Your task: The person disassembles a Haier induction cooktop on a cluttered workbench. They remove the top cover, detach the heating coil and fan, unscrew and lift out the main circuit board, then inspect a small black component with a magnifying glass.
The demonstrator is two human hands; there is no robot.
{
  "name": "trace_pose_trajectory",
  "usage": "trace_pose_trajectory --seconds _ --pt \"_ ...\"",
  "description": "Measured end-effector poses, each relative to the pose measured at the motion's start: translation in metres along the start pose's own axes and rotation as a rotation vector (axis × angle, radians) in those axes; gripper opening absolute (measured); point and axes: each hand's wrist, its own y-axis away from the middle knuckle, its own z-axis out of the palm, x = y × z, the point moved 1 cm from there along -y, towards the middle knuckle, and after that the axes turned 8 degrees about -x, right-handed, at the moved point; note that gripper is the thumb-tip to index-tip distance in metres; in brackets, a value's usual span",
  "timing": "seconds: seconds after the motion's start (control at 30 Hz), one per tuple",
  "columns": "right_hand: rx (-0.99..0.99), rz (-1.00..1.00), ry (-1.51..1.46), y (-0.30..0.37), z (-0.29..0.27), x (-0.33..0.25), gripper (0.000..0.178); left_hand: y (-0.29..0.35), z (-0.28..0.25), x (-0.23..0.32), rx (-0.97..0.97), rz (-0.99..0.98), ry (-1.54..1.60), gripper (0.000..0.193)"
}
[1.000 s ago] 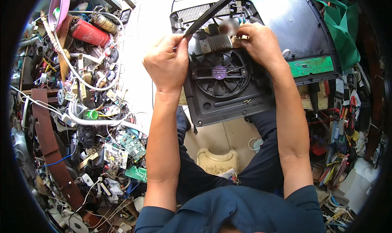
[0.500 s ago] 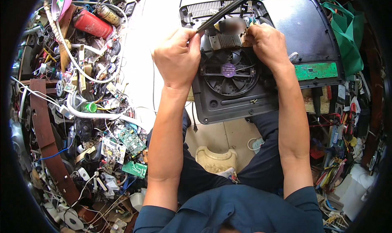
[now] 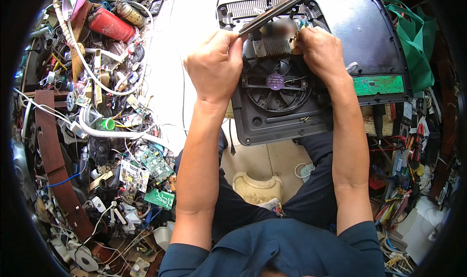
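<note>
My left hand (image 3: 214, 65) is closed, thumb against bent fingers, on the lower end of a long dark bar (image 3: 279, 12). The bar slants up to the right across an opened black appliance base (image 3: 287, 126). Fingers of my right hand (image 3: 321, 48) are pinched together at the right edge of the parts inside the base; what lies between the fingertips is hidden. Between my hands sit a finned metal heat sink (image 3: 273, 47) and a blurred rounded part (image 3: 283, 29). Below them is a black fan (image 3: 277, 99) with a purple centre label.
A glossy black cover (image 3: 362, 39) holding a green circuit board (image 3: 378, 85) adjoins the base on the right, beside a green bag (image 3: 416, 48). Heaped electronic scrap, cables and a red cylinder (image 3: 111, 25) fill the left. A pale plastic container (image 3: 258, 188) stands between my legs.
Both hands and the bar sit very slightly further right in the picture, along with the base and cover. Their grips look the same.
</note>
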Motion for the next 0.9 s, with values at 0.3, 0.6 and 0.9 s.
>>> trace_pose_trajectory --seconds 0.3,0.6,0.9 --pt "0.000 0.156 -0.251 0.001 -0.004 0.003 0.018 -0.004 0.003 -0.005 0.041 -0.010 0.038 0.003" --pt "0.110 0.207 -0.413 0.029 -0.041 -0.001 0.024 -0.017 -0.006 -0.039 0.064 -0.437 0.540 0.018" --pt "0.050 0.166 -0.387 0.041 -0.049 0.008 0.020 -0.019 -0.002 -0.089 0.168 -0.821 1.095 0.018"
